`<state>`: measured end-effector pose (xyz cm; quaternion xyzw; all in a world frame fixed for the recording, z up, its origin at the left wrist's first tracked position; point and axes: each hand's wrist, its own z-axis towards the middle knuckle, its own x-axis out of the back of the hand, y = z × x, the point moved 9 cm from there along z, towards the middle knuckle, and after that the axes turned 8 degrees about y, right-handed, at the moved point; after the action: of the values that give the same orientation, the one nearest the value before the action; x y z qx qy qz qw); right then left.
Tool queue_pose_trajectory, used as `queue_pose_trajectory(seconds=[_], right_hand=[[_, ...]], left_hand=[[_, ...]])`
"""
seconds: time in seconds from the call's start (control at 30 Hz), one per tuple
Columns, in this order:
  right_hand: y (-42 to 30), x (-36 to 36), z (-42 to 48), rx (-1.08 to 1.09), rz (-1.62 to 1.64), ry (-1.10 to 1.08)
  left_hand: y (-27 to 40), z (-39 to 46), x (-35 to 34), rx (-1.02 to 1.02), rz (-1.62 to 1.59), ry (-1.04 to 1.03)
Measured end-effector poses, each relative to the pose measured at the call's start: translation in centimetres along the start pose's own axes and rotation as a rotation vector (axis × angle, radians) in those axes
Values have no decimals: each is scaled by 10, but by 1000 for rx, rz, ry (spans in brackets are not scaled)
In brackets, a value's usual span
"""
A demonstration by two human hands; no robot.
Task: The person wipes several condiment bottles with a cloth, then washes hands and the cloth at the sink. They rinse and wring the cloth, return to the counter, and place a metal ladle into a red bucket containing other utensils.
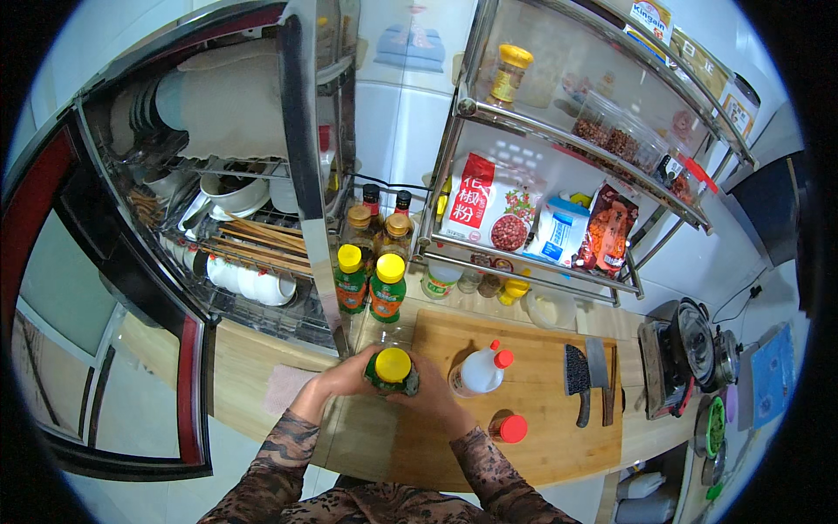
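Note:
Between my two hands is a green bottle with a yellow cap [393, 365], seen from above over the front of the counter. My left hand [349, 374] wraps its left side, and my right hand [433, 391] grips it from the right. The fingers hide most of the bottle's body. Two similar green bottles with yellow caps [387, 295] stand upright just beyond. To the right, a white plastic bottle with red caps [480, 372] and a red-lidded jar [509, 429] rest on a wooden cutting board [537, 354].
Cleaver-like knives [596, 363] lie at the board's right. A steel rack [524, 252] holds spice packets above the counter. On the left, a dish cabinet [196, 308] has its door [190, 386] swung out. A pink cloth [286, 388] lies near my left wrist. A lidded pan [692, 344] sits on a stove at right.

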<state>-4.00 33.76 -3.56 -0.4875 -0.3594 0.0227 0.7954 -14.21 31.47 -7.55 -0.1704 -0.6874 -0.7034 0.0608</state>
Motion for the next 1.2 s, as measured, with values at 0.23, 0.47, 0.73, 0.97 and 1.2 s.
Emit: queue_pose_trajectory(seconds=[0.23,0.47,0.73,0.97,1.2], right_hand=[[-29,44,12,-43,59,163],[3,80,40,-98,-408,330],[51,101,56,-397,-434,404],[34,122,41,-419,-350,594],[14,141,27,-329,-413,780]], left_hand=[[36,21,3,43,1,98],[41,88,2,-100,-217,212],[23,142,-37,79,-614,121],[-7,166,-44,-89,-282,182],[75,118,26,-420,554,815]])
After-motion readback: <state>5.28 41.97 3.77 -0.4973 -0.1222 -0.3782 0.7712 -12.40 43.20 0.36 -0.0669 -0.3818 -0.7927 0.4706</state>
